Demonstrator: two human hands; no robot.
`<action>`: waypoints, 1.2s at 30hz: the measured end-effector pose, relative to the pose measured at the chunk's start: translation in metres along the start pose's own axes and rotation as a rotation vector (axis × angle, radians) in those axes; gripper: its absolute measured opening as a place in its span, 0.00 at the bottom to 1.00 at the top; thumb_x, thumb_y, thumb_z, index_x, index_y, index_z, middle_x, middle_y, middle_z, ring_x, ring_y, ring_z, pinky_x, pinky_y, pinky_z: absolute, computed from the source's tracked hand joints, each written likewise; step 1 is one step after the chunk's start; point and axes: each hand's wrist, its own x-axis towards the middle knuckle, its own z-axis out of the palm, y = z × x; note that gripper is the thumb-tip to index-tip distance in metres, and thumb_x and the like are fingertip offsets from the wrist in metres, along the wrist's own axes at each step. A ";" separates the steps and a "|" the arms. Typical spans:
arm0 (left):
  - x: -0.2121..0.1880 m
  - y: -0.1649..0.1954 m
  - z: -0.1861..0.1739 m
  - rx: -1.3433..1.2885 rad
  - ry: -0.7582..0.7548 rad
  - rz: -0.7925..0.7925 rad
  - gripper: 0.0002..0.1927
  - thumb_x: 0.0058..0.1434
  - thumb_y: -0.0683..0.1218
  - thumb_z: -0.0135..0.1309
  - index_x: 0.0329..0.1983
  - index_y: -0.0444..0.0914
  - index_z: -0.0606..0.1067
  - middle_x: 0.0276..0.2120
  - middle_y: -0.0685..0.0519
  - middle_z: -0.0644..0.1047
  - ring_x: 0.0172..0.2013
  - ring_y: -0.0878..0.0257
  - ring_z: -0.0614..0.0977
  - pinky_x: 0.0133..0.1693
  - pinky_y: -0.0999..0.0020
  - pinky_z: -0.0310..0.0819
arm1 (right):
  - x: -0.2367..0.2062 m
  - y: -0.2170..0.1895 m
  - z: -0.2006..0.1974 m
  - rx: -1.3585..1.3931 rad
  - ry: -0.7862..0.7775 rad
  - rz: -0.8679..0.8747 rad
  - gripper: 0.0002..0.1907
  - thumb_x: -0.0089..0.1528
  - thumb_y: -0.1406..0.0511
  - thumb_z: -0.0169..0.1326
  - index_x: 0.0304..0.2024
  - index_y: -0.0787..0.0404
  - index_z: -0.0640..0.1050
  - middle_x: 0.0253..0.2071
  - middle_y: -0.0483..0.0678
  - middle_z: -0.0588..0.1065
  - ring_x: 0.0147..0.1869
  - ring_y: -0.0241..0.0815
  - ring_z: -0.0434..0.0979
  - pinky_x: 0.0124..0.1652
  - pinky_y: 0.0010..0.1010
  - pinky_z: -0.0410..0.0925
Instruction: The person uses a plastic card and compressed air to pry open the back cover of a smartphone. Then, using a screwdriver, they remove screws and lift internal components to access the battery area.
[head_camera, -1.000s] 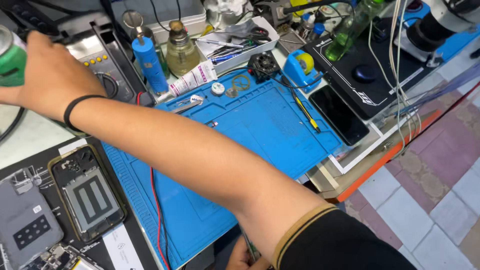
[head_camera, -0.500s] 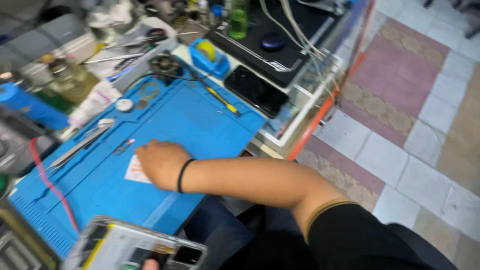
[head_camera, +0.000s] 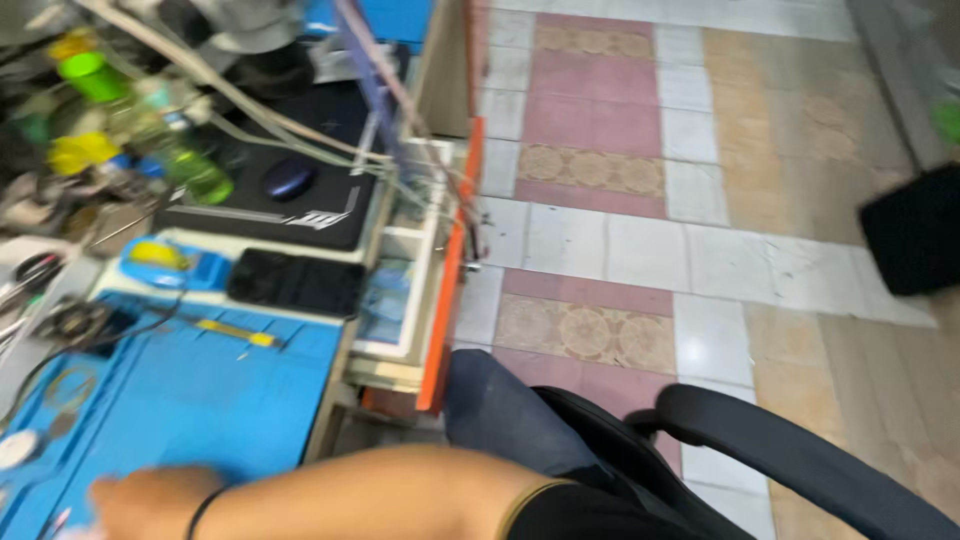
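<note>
Right hand (head_camera: 140, 497), black band at wrist, rests low on blue work mat (head_camera: 190, 400); frame blurred.

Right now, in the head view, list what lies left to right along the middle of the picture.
Blue tape dispenser → black phone → orange bench edge → patterned floor tile → black box on the floor.

We see one dark, blank phone screen (head_camera: 296, 282), a flat black rectangle lying at the far edge of the blue work mat (head_camera: 190, 400), just beside a blue tape dispenser (head_camera: 165, 262).
</note>
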 end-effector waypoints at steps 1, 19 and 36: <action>-0.002 0.016 -0.009 -0.020 0.007 0.005 0.25 0.68 0.34 0.55 0.68 0.33 0.66 0.60 0.46 0.77 0.61 0.55 0.78 0.66 0.59 0.69 | 0.002 0.008 -0.003 0.030 -0.003 -0.073 0.25 0.58 0.46 0.59 0.44 0.58 0.76 0.35 0.56 0.81 0.40 0.59 0.82 0.38 0.48 0.73; -0.032 0.038 -0.033 -0.186 -0.041 -0.295 0.23 0.66 0.35 0.56 0.63 0.36 0.67 0.55 0.47 0.78 0.54 0.60 0.80 0.58 0.62 0.75 | -0.061 0.074 -0.101 0.628 -0.220 0.040 0.12 0.66 0.67 0.55 0.49 0.66 0.80 0.42 0.46 0.81 0.44 0.34 0.80 0.44 0.27 0.74; -0.077 0.037 -0.023 -0.609 -0.337 -0.337 0.31 0.69 0.57 0.49 0.67 0.33 0.67 0.62 0.40 0.73 0.60 0.50 0.78 0.58 0.52 0.73 | -0.076 0.095 -0.080 1.318 -0.152 0.039 0.23 0.68 0.72 0.48 0.66 0.70 0.66 0.55 0.53 0.76 0.55 0.43 0.79 0.54 0.38 0.74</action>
